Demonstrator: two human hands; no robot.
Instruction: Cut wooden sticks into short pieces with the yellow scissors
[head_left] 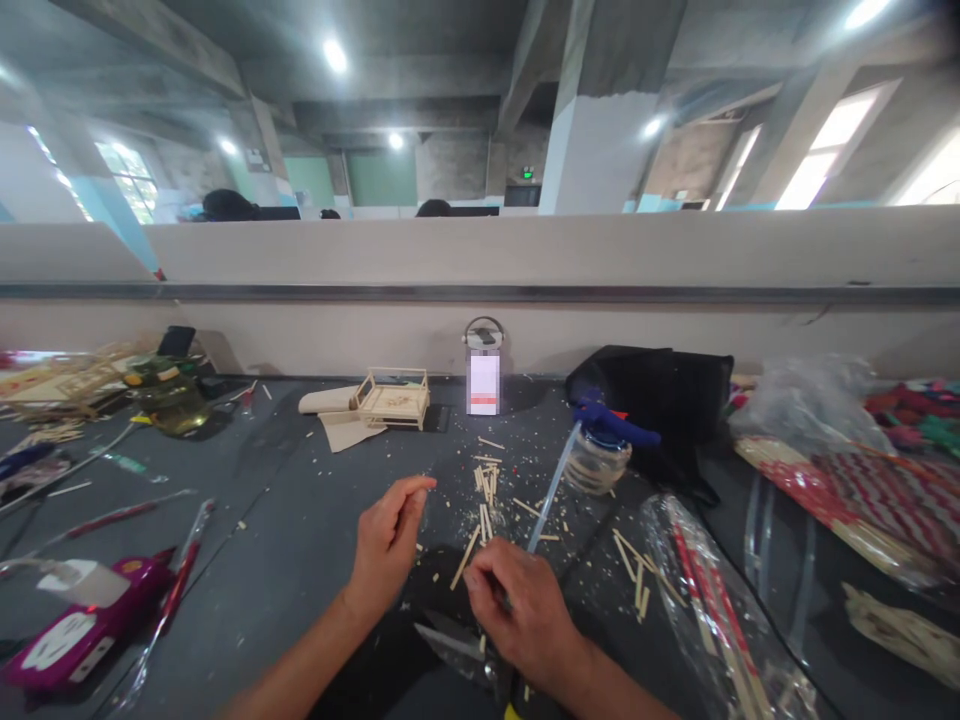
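Observation:
My left hand (390,535) hovers over the dark table, its fingers curled and pressed together with the index finger pointing right; anything between them is too small to make out. To its right, my right hand (521,605) is closed with its fingers curled inward, and what it holds is hidden. Scissors (457,645) with dark blades and a bit of yellow on the handle lie below and partly behind my right hand. Short wooden sticks (487,485) and pale chips are scattered beyond my hands. A small wooden stick model (394,398) stands farther back.
A blue glue gun (615,425) rests on a glass jar (598,465), a glue stick trailing toward my right hand. Bagged sticks (712,590) lie right. A purple power strip (94,620) is at left. A phone (483,384) stands by the partition (337,335).

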